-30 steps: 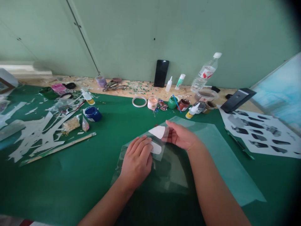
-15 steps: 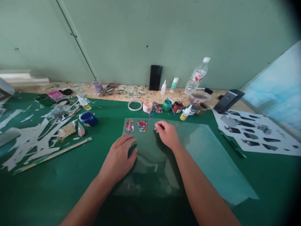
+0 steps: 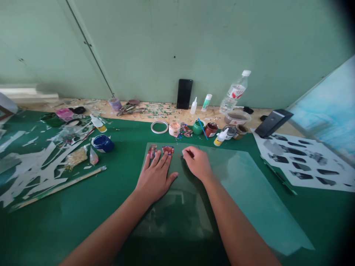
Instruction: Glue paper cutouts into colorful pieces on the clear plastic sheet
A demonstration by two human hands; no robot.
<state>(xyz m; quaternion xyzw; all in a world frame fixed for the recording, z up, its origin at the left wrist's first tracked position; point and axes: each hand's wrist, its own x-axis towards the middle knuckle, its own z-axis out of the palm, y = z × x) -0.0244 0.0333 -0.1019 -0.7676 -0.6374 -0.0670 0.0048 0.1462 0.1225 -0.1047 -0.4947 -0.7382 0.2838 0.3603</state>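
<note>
My left hand (image 3: 156,174) lies flat with its fingers spread on a clear plastic sheet (image 3: 238,177). Its fingertips cover the lower parts of two small painted pieces, a narrow one (image 3: 152,149) on the left and a wider red and blue one (image 3: 168,149) beside it. My right hand (image 3: 197,162) rests on the sheet just right of these pieces, thumb and curled fingers pressed together. Whatever it may pinch is hidden or too small to make out.
Behind the sheet stand a tape roll (image 3: 159,127), a green paint jar (image 3: 198,126) with a blue stick, and a glue bottle (image 3: 221,137). Paper scraps (image 3: 36,173) and a blue paint jar (image 3: 102,143) are left. A printed sheet (image 3: 307,162) and black stand (image 3: 274,123) lie right.
My left hand has moved forward and right, spreading its fingers over the two painted pieces. The right hand stays nearly in place, still pinched. The view has shifted slightly.
</note>
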